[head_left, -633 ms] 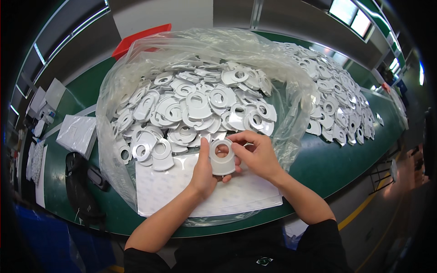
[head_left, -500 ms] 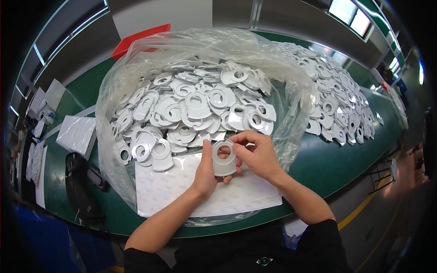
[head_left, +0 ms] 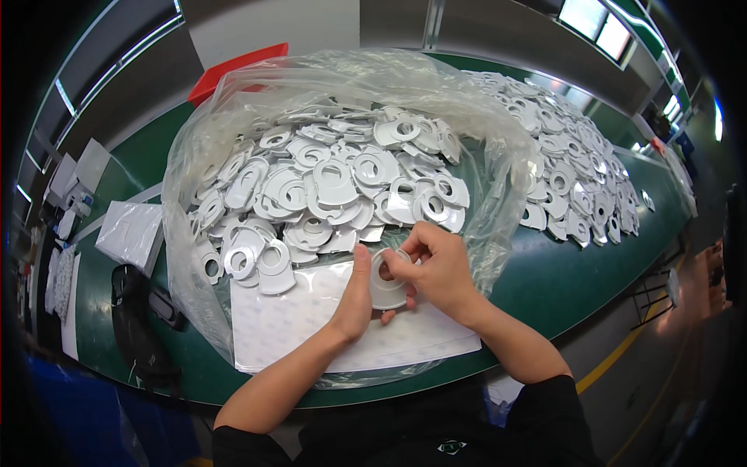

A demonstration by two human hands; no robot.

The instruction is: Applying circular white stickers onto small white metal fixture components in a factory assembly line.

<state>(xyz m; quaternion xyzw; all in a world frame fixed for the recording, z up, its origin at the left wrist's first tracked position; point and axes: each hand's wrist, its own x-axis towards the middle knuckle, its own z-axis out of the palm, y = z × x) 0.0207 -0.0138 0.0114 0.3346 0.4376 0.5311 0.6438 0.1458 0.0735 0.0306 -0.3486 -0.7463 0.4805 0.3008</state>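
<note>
A white plastic part [head_left: 388,296] with a rounded body and a round hole is held over the stack of white sheets [head_left: 284,335]. My left hand [head_left: 355,302] is closed round its left side, thumb upright along the edge and fingers behind it. From the right, my right hand [head_left: 441,271] has its fingers curled at the upper right of the part; the thumb lies across the hole and hides some of it. Just beyond my hands, a heap of similar white parts [head_left: 336,184] fills an open clear plastic bag [head_left: 498,233].
A second heap of white parts [head_left: 574,179] lies on the green table [head_left: 560,272] to the right. At the left are a white wrapped packet [head_left: 131,236] and a black pouch [head_left: 140,327]. A red bin [head_left: 233,71] stands behind the bag.
My right thumb has moved left and down from the part's upper right rim to across its hole. The part sits slightly lower, still in my left hand.
</note>
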